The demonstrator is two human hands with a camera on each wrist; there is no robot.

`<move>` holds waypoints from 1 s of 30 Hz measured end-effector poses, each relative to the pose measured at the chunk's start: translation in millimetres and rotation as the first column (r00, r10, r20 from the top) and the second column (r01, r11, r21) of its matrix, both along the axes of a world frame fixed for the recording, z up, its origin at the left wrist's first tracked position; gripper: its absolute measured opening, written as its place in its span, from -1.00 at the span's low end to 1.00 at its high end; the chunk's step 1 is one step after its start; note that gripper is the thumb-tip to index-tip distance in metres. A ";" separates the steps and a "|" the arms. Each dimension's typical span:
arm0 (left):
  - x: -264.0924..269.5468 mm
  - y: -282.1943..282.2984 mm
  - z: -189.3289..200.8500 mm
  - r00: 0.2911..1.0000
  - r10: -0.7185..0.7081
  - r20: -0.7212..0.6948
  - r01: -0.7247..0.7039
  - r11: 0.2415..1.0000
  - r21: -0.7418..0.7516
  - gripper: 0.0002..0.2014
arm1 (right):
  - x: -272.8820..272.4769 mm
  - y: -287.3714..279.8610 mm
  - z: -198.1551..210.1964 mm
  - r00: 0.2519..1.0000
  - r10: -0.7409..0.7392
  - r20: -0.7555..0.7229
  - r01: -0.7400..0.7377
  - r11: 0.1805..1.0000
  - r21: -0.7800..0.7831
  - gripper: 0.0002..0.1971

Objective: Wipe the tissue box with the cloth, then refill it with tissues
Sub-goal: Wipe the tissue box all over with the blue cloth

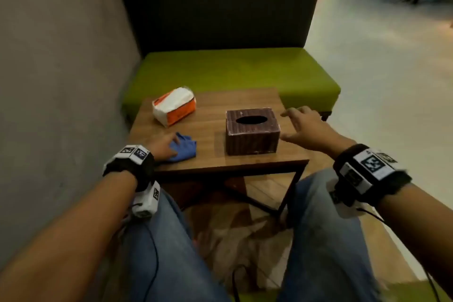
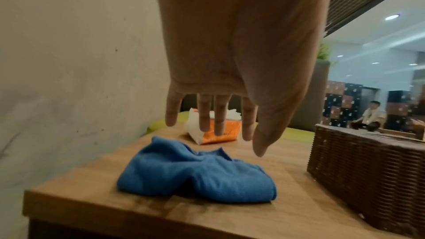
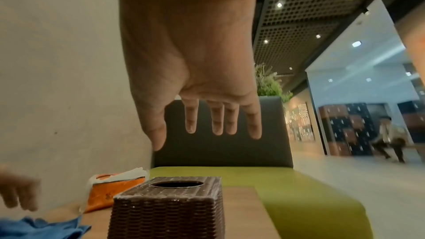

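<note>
A dark brown woven tissue box (image 1: pixel 252 131) with an empty oval slot stands on the small wooden table (image 1: pixel 213 108). A crumpled blue cloth (image 1: pixel 185 147) lies to its left near the front edge. My left hand (image 1: pixel 163 146) hovers just over the cloth with fingers straight and spread; in the left wrist view the hand (image 2: pixel 218 130) holds nothing above the cloth (image 2: pixel 195 172). My right hand (image 1: pixel 302 127) is open to the right of the box, apart from it. An orange and white tissue pack (image 1: pixel 174 106) lies at the table's far left.
A grey wall (image 1: pixel 61 81) runs close along the left. A green bench seat (image 1: pixel 232 71) with a dark backrest stands behind the table. Open floor (image 1: pixel 392 81) lies to the right. My knees in jeans (image 1: pixel 161 247) sit below the table's front edge.
</note>
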State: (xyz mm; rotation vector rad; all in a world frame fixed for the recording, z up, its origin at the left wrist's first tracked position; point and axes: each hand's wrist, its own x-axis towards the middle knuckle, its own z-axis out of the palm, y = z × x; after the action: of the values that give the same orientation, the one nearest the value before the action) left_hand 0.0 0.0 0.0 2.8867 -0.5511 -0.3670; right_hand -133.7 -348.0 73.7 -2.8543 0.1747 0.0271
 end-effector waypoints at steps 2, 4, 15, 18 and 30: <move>11.5 -2.0 -11.4 0.991 0.105 -0.078 -0.098 0.991 0.087 -0.43 | 18.1 -2.1 -5.8 0.999 -0.022 -0.025 0.022 1.000 -0.001 -0.40; 24.0 -0.2 -28.0 0.980 0.154 -0.129 -0.136 0.981 0.140 -0.24 | 39.8 -5.1 -15.6 0.995 -0.002 -0.101 0.000 1.000 -0.012 -0.40; 50.2 18.0 -81.5 0.957 0.183 -0.224 -0.216 0.967 -0.136 -0.38 | 117.8 -35.3 -65.1 0.923 0.217 -0.318 -0.192 0.975 0.109 -0.29; 35.0 1.2 -77.4 0.944 0.276 -0.183 -0.331 0.761 -0.559 -0.59 | 122.2 -37.6 -67.3 0.939 0.215 -0.268 -0.165 0.966 0.198 -0.30; -24.7 -124.9 -50.5 0.859 0.512 -0.027 -0.260 0.390 -0.883 -0.64 | 110.1 -19.0 -77.1 0.951 0.195 -0.238 -0.169 0.978 0.123 -0.69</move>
State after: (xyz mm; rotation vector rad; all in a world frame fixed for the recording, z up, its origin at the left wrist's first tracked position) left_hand -24.7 -124.9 -50.5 1.9147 0.0034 0.3152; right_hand -23.6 -367.0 -3.3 -2.7474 -0.0405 0.4218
